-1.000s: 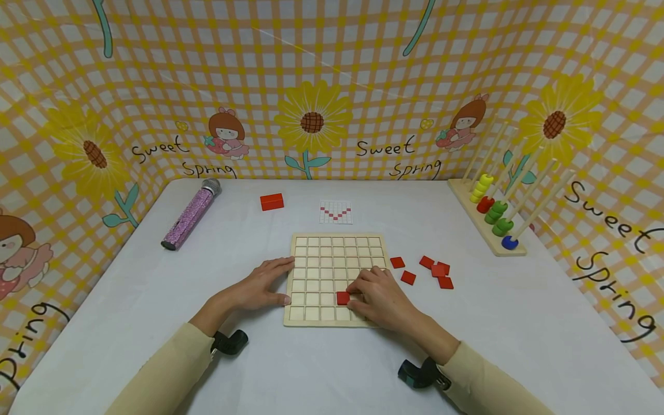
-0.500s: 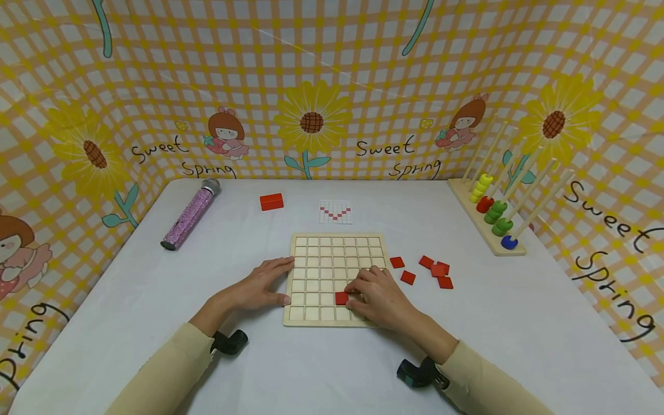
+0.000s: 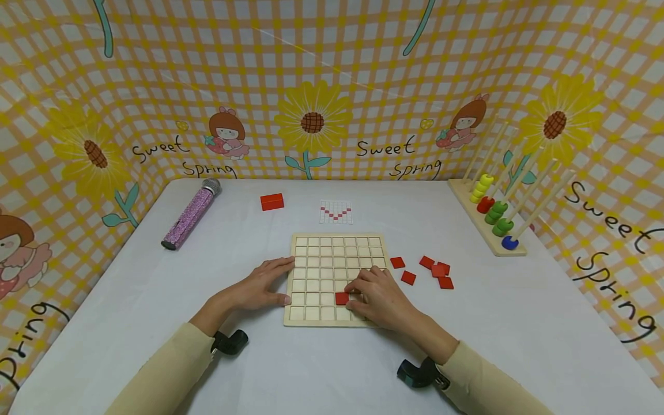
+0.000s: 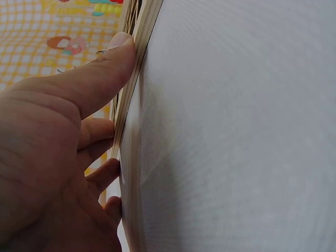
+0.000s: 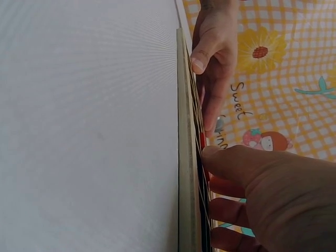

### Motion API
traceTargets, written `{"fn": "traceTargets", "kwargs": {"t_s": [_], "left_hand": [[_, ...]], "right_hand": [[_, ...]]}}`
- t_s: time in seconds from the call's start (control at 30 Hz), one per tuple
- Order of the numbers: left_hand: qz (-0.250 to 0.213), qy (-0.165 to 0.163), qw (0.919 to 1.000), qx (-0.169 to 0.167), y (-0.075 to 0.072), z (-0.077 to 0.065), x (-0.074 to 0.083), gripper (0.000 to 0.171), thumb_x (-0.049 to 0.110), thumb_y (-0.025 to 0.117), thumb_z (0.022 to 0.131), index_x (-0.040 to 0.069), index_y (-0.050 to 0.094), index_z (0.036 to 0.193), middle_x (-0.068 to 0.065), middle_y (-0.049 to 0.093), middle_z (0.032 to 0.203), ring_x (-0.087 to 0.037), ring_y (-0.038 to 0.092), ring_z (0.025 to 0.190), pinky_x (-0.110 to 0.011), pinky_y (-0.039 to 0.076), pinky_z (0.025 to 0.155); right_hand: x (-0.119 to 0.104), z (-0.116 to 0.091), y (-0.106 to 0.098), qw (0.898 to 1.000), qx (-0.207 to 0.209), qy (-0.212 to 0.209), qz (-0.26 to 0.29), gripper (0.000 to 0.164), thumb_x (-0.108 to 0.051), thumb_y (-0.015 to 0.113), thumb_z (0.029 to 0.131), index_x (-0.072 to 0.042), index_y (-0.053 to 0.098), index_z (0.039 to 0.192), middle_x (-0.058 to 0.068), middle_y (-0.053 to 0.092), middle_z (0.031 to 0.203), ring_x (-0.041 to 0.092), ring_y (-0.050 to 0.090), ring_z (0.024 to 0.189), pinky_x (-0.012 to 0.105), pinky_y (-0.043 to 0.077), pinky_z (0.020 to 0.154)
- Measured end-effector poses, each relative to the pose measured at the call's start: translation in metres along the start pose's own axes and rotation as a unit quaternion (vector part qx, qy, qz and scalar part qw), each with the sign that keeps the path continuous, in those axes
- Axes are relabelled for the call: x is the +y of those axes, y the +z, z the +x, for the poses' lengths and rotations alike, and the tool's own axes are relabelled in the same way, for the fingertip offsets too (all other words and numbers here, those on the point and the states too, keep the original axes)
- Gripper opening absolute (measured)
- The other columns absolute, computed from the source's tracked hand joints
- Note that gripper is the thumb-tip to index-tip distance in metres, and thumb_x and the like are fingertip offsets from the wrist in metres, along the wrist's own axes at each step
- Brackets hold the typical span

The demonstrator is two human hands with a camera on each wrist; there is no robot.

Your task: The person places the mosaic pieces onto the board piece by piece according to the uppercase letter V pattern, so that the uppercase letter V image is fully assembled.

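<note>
A light wooden grid board (image 3: 313, 253) lies on the table in the head view, divided into many square cells. My left hand (image 3: 256, 285) holds against its left edge, thumb and fingers spread and touching the rim; the left wrist view also shows the thumb (image 4: 113, 68) along the wooden edge. Over the lower right of the board is my right hand (image 3: 384, 300), thumb and forefinger pinching a red square tile (image 3: 341, 298) low in the grid, near the middle column. That hand covers several cells. In the right wrist view only a sliver of red shows beside the right thumb (image 5: 226, 160).
Several loose red tiles (image 3: 445, 283) lie to the right of the board, some overlapping. Behind it are a small pattern card (image 3: 336, 212) with a red V and a red block (image 3: 272, 202). A glittery microphone (image 3: 191, 216) lies left; a bead-peg stand (image 3: 498, 230) stands right.
The red tile and the right fingertips have shifted very slightly left since the first frame. My left hand and the board have kept still.
</note>
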State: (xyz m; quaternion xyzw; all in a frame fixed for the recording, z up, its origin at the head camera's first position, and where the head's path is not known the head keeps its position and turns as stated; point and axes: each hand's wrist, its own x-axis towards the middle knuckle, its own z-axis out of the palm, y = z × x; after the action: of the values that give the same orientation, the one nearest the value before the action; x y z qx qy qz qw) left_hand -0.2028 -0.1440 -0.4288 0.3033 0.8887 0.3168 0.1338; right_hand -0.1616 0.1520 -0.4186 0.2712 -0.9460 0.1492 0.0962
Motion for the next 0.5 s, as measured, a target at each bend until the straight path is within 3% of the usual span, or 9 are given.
{"fn": "traceTargets", "kwargs": {"t_s": [0.23, 0.5], "left_hand": [[0.002, 0.003, 1.0000, -0.001, 0.0002, -0.0005, -0.0002, 0.080, 0.030, 0.070, 0.084, 0.007, 0.029, 0.148, -0.008, 0.023, 0.157, -0.034, 0.018, 0.144, -0.058, 0.017, 0.115], [0.003, 0.000, 1.0000, 0.001, 0.0000, -0.0005, -0.0003, 0.080, 0.030, 0.070, 0.084, 0.008, 0.029, 0.148, -0.008, 0.023, 0.157, -0.034, 0.019, 0.144, -0.057, 0.018, 0.115]], "right_hand": [[0.0037, -0.0020, 0.0002, 1.000, 0.008, 0.004, -0.008, 0.022, -0.027, 0.078, 0.073, -0.018, 0.073, 0.093, -0.005, 0.064, 0.087, 0.013, 0.046, 0.083, 0.031, 0.038, 0.076], [0.0101, -0.0052, -0.0053, 0.999, 0.014, 0.039, 0.000, 0.024, -0.026, 0.079, 0.073, -0.016, 0.073, 0.094, -0.004, 0.064, 0.091, 0.013, 0.046, 0.084, 0.029, 0.039, 0.074]]}}
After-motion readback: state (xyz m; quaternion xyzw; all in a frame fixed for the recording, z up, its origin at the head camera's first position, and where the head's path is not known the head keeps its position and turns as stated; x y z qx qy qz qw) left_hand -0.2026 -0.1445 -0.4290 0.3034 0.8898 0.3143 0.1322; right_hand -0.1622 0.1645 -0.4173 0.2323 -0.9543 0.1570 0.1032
